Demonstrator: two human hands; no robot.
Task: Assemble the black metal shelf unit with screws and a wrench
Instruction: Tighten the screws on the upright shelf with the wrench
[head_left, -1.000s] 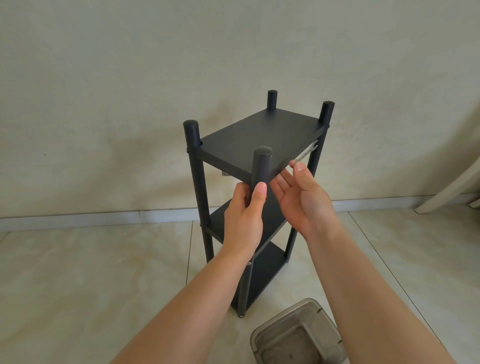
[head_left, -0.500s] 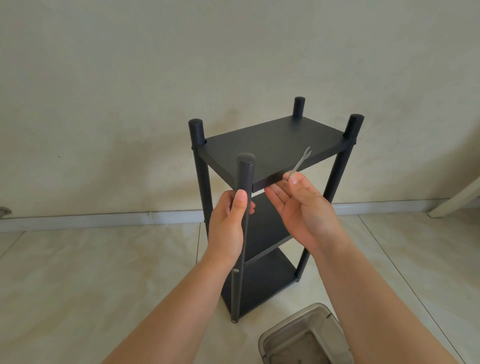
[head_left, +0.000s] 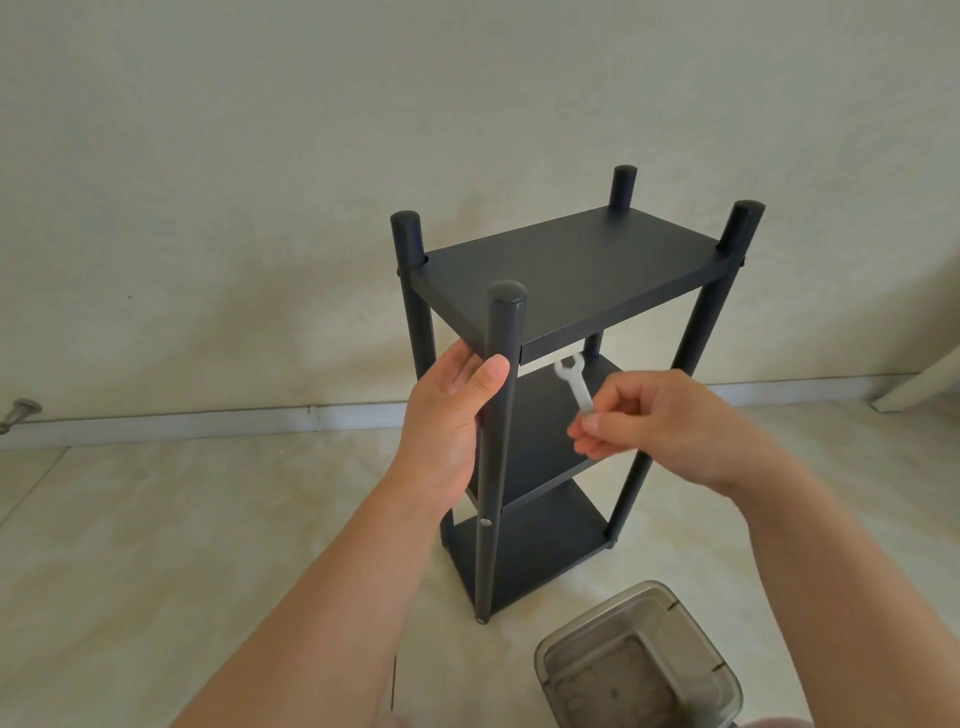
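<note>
The black metal shelf unit (head_left: 571, 265) stands upright on the tiled floor, with three shelves and four round posts. My left hand (head_left: 447, 421) grips the near front post just below the top shelf. My right hand (head_left: 670, 421) pinches the lower end of a small silver wrench (head_left: 574, 382), which points up in front of the middle shelf, its open jaw just under the top shelf's front edge. A silver screw head (head_left: 485, 522) shows on the near post at the middle shelf's level.
A clear plastic container (head_left: 639, 662) sits on the floor at the lower right, close to the shelf's base. The wall and white baseboard (head_left: 208, 423) run behind the unit. A pale furniture leg (head_left: 919, 382) leans in at the far right.
The shelf unit has turned a little and sits further right in view. My right hand has drawn back from the top shelf's edge and lowered, its fingers now curled on the wrench.
</note>
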